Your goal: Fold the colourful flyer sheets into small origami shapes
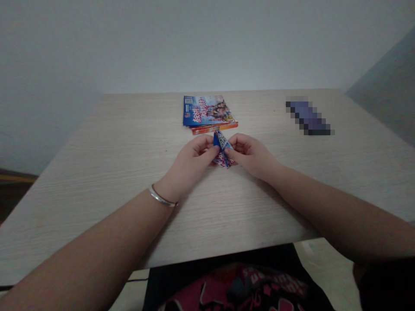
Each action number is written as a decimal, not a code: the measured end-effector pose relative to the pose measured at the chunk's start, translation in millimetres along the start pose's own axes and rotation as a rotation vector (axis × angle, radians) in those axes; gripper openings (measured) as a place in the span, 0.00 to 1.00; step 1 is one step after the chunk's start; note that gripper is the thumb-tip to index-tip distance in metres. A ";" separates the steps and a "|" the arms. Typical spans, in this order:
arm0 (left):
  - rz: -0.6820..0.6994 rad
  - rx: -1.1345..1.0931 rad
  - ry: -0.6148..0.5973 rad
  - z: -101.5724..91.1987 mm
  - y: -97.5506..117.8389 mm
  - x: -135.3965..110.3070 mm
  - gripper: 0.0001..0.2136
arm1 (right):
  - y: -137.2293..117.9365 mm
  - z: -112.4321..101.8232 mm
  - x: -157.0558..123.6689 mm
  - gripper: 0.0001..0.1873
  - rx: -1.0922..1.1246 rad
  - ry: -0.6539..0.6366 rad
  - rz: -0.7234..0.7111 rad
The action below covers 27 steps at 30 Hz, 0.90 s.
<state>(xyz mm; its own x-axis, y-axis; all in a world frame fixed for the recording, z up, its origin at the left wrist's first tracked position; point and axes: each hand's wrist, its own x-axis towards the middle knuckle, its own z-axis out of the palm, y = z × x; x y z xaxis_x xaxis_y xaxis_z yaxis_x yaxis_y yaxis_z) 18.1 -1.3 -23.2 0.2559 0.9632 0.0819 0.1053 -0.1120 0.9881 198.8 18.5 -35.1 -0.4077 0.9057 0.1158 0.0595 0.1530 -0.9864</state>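
Note:
Between both hands is a small piece of folded printed paper (223,156), blue with red and white print and pointed at its upper end. My left hand (198,154) pinches its left side, thumb on top and fingers curled behind. On the opposite side, my right hand (248,152) grips the paper between thumb and forefinger. Just beyond the hands lies a stack of printed leaflets (207,111), the top one blue with red characters and a group picture. Orange edges of lower sheets stick out at its front.
A pixelated dark purple, slab-shaped object (309,117) lies at the back right of the pale wood-grain table (129,142). A pale wall (207,47) rises behind the table's far edge. The table's front edge runs close to my lap.

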 end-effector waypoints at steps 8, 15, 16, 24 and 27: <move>0.031 0.039 -0.035 -0.1 1.3 -0.6 0.04 | -1.8 1.0 -1.1 0.11 -0.076 0.062 -0.075; 0.052 0.105 -0.031 2.5 6.2 -4.0 0.11 | -6.0 0.4 -2.1 0.09 -0.198 0.177 -0.152; 0.059 0.097 -0.041 2.5 5.6 -3.6 0.10 | -6.1 0.5 -2.0 0.09 -0.192 0.178 -0.151; 0.068 0.150 -0.017 -0.4 -0.2 2.6 0.05 | 0.3 -1.1 2.0 0.11 0.042 0.030 0.009; 0.066 0.153 -0.028 -0.7 -1.4 3.8 0.05 | 3.0 -3.0 3.2 0.10 0.074 0.011 0.016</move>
<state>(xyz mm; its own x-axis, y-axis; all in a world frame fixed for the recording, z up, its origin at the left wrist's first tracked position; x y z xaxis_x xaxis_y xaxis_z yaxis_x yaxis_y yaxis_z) 18.2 2.7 -24.2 0.2932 0.9456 0.1408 0.2316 -0.2131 0.9492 200.3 23.0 -37.4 -0.3975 0.9120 0.1012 -0.0020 0.1095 -0.9940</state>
